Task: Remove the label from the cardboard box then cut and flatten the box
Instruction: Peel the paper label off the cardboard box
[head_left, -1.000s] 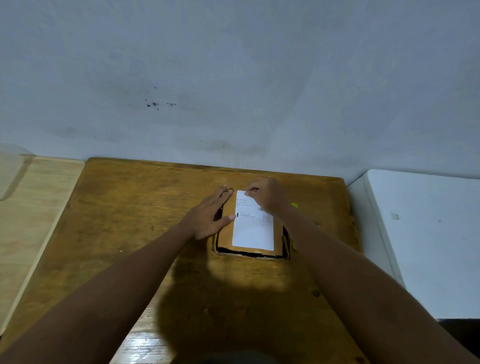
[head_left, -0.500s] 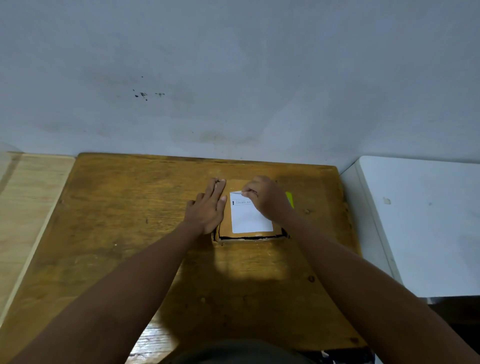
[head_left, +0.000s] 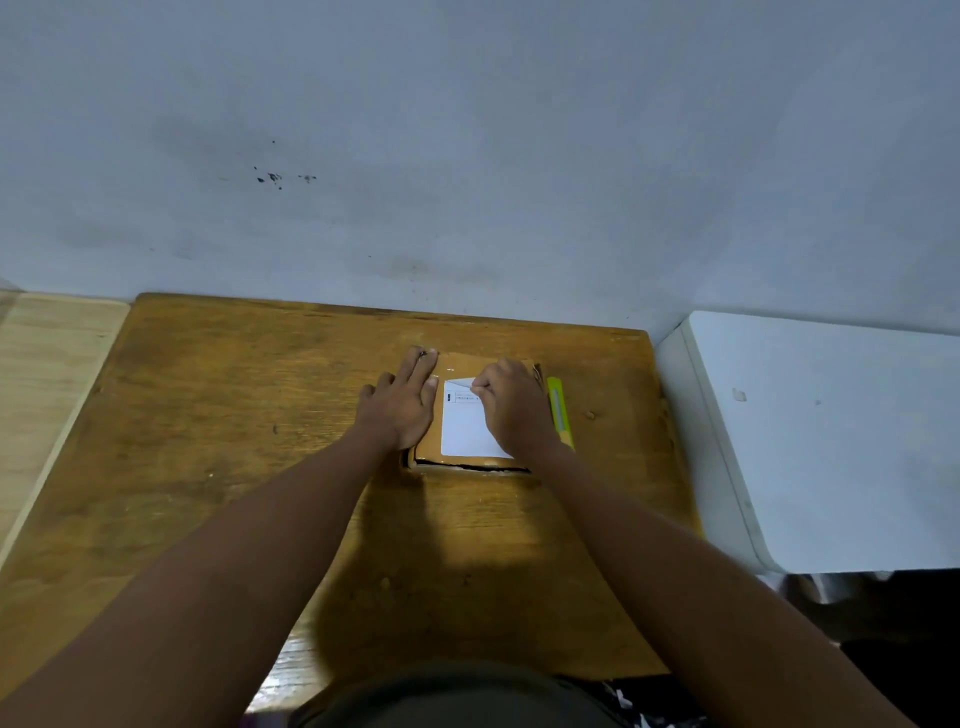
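Observation:
A small brown cardboard box (head_left: 457, 366) lies on the wooden table (head_left: 234, 415), near the far edge. A white label (head_left: 465, 428) covers most of its top. My left hand (head_left: 402, 402) lies flat with straight fingers on the box's left side, pressing it down. My right hand (head_left: 511, 408) has its fingers curled and pinches the label's upper right corner, which is lifted and folded back a little. A yellow-green utility knife (head_left: 560, 410) lies on the table right beside the box, partly hidden by my right hand.
A grey-white wall rises just behind the table. A white cabinet top (head_left: 831, 441) stands close on the right. A lighter wooden surface (head_left: 41, 374) adjoins on the left. My dark clothing shows at the bottom edge.
My right hand has pulled the label's top corner back toward me, so a folded edge now shows. My head has drawn back, and the knife has come into view. My left hand keeps pressing.

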